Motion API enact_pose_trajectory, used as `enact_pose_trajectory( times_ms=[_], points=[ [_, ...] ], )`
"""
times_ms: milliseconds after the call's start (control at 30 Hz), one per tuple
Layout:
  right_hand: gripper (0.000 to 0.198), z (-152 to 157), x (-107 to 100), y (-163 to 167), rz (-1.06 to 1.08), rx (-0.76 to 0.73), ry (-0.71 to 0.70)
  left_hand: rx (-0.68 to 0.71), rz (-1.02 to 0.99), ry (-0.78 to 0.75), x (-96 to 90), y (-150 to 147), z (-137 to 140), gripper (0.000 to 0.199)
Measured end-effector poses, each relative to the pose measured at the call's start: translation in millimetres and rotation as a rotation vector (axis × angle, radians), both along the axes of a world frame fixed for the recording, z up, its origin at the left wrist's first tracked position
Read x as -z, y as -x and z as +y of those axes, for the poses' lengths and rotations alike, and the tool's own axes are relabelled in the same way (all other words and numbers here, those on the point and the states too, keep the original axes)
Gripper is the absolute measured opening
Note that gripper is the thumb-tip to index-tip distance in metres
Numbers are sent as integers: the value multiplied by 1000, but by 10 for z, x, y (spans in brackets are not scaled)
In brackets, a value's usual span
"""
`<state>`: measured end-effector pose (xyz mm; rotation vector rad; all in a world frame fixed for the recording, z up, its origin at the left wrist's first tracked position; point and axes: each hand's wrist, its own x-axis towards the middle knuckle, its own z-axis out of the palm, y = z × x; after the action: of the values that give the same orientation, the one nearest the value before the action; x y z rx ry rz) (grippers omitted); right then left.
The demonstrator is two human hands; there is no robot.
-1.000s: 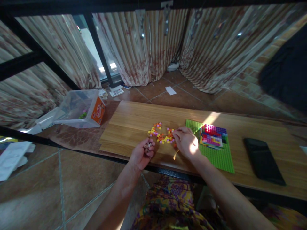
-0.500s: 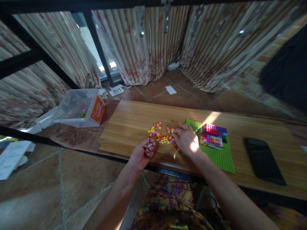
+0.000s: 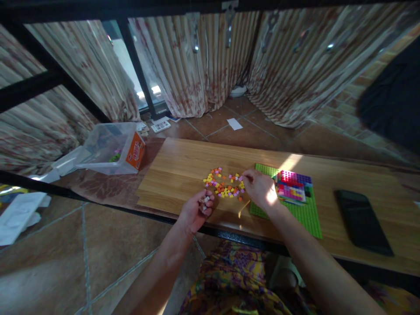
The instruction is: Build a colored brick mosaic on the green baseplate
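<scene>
My left hand (image 3: pixel 194 211) is curled palm up at the near edge of the wooden table, cupping several small white bricks (image 3: pixel 205 200). Just beyond it lies a loose spread of small yellow, orange and pink bricks (image 3: pixel 226 191). My right hand (image 3: pixel 260 189) is in a pinch at the right end of this spread, over the left edge of a green baseplate (image 3: pixel 310 218); whatever sits between its fingertips is too small to make out. On the baseplate stands a block of stacked bricks (image 3: pixel 292 186) in red, pink, purple, blue and other colours.
A black phone (image 3: pixel 362 223) lies on the wooden table (image 3: pixel 183 159) right of the baseplate. Left of the table stands a clear plastic bin (image 3: pixel 105 142) with an orange label and a few green and purple pieces inside. Curtains (image 3: pixel 213 65) hang behind.
My right hand has moved a little to the right, from over the loose bricks towards the baseplate, uncovering some of them. My left hand stays in place with the white bricks.
</scene>
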<state>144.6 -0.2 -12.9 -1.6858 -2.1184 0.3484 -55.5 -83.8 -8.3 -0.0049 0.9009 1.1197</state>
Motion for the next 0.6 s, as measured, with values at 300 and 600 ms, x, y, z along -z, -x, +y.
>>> enact_pose_trajectory(
  times_ms=[300,600],
  points=[
    [25,102,-31,116,-210,-173,6,-5,7,5,-35,-6,-15,11],
    [24,149,7,201,-305,-186,34,11,-5,-10,-22,-9,-12,10]
  ],
)
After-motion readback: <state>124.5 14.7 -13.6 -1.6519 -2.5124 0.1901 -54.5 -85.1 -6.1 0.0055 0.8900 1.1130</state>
